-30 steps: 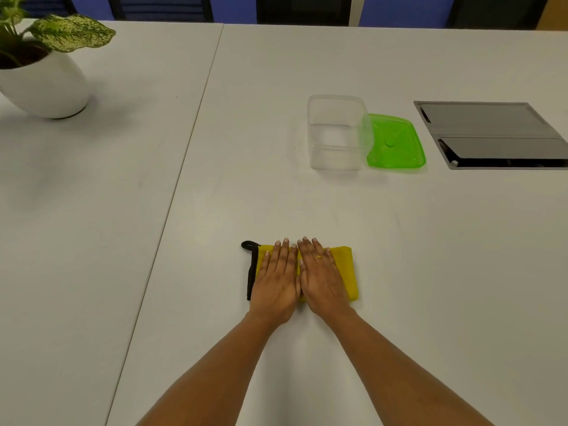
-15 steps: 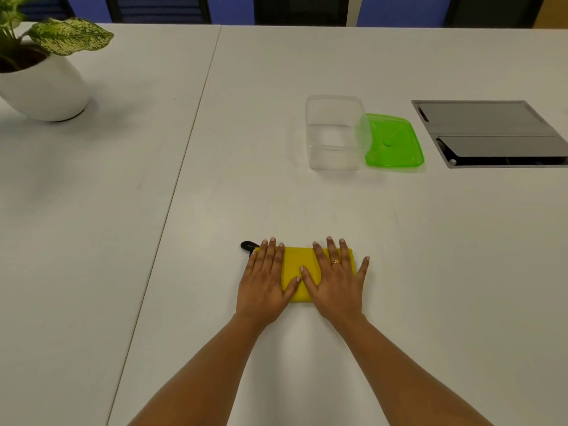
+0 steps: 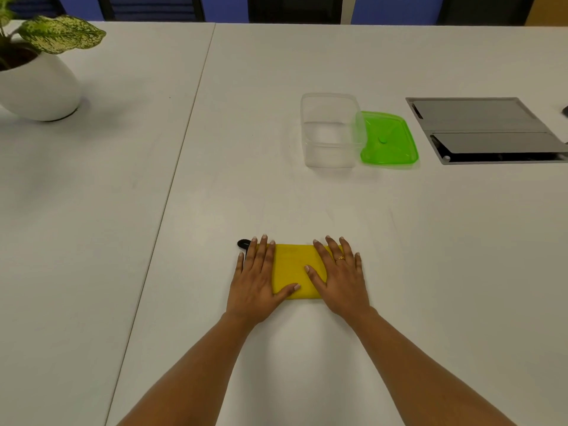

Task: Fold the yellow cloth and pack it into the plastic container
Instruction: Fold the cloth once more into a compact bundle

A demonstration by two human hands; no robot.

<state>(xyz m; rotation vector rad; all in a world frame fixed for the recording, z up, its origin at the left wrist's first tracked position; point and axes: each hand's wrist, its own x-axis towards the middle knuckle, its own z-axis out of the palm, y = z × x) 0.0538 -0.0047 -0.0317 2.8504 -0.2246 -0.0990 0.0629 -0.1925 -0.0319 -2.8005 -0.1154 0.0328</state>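
Observation:
The yellow cloth [image 3: 292, 269] lies folded into a small rectangle on the white table [image 3: 307, 204], near me. A black loop [image 3: 243, 243] sticks out at its far left corner. My left hand [image 3: 256, 279] rests flat on the cloth's left end, fingers spread. Flat on the right end lies my right hand [image 3: 339, 276], with a ring on one finger. Neither hand grips anything. Farther away, to the right, the clear plastic container [image 3: 330, 130] stands with no lid on it and nothing inside. Its green lid [image 3: 390, 138] lies flat beside it on the right.
A white pot with a leafy plant [image 3: 33, 78] stands at the far left. A grey metal cable hatch [image 3: 488, 130] is set into the table at the far right. A seam between two tabletops [image 3: 181, 139] runs left of the cloth. Chairs stand behind the far edge.
My hands, side by side on the middle of the cloth a second ago, have slid apart to its two ends, uncovering the yellow middle. The cloth itself has not moved.

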